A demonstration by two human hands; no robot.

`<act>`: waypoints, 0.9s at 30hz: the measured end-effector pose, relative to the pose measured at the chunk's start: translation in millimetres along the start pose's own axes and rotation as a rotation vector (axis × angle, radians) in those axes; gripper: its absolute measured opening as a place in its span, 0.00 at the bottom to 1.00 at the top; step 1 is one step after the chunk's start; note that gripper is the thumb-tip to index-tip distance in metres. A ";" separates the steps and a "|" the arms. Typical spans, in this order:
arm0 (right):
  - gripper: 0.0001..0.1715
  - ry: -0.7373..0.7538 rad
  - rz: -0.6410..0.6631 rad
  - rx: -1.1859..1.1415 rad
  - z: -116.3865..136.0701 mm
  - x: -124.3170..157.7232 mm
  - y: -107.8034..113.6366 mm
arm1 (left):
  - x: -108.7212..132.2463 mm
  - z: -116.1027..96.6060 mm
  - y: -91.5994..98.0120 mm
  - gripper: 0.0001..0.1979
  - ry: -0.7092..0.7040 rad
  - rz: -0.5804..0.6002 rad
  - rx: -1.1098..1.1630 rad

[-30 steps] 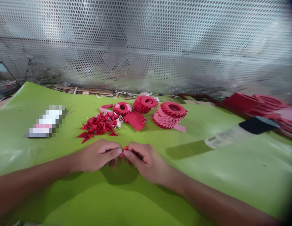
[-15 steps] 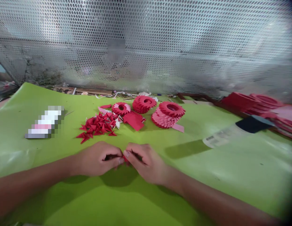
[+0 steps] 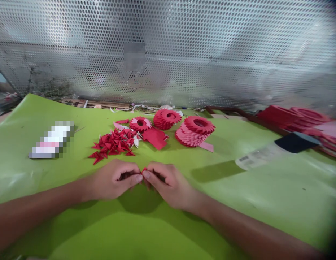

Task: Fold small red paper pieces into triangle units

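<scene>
A small red piece of folded paper (image 3: 144, 169) is pinched between both hands above the green table cover. My left hand (image 3: 113, 180) grips its left side with thumb and fingertips; most of the paper is hidden by the fingers. From the other side, my right hand (image 3: 168, 184) pinches it the same way, the two thumbs almost touching. Just beyond my left hand lies a heap of red folded paper triangles (image 3: 115, 142), a few of them white. Flat red paper slips (image 3: 156, 138) lie to the right of the heap.
Behind the heap are a small red and pink paper ring (image 3: 140, 124), a red ring stack (image 3: 167, 119) and a taller red and pink stack (image 3: 193, 133). A blurred-out phone-like object (image 3: 52, 141) lies left. A clear bottle with dark end (image 3: 276, 150) lies right, near red pieces (image 3: 292, 117).
Both hands have shifted slightly, the fingertips rising a little. More of the red paper's tip now shows above the thumbs. The view has moved marginally.
</scene>
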State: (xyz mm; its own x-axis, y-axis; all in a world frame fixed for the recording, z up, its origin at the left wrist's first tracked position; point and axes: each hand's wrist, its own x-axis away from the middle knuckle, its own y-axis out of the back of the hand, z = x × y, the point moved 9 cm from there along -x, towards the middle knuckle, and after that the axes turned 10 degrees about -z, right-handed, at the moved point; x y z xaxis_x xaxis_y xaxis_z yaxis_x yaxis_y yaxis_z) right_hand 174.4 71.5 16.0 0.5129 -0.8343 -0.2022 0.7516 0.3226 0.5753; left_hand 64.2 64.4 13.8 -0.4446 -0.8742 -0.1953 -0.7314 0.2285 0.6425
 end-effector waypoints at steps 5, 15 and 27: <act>0.22 0.008 -0.033 0.036 -3.1 -0.3 1.1 | -0.9 3.5 -0.9 0.20 0.017 0.008 -0.051; 0.17 -0.011 -0.010 0.044 -4.8 1.2 1.2 | 1.1 1.0 1.1 0.20 -0.008 0.006 -0.048; 0.19 -0.003 0.005 -0.002 -2.3 1.4 1.3 | 0.1 -0.2 -1.4 0.20 -0.008 0.059 0.006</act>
State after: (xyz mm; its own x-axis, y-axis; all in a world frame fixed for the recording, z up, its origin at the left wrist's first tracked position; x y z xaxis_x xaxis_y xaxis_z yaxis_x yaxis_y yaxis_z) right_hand 177.1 71.8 14.7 0.5157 -0.8340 -0.1965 0.7495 0.3280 0.5750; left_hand 65.2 64.0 13.0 -0.4912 -0.8558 -0.1626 -0.7068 0.2824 0.6486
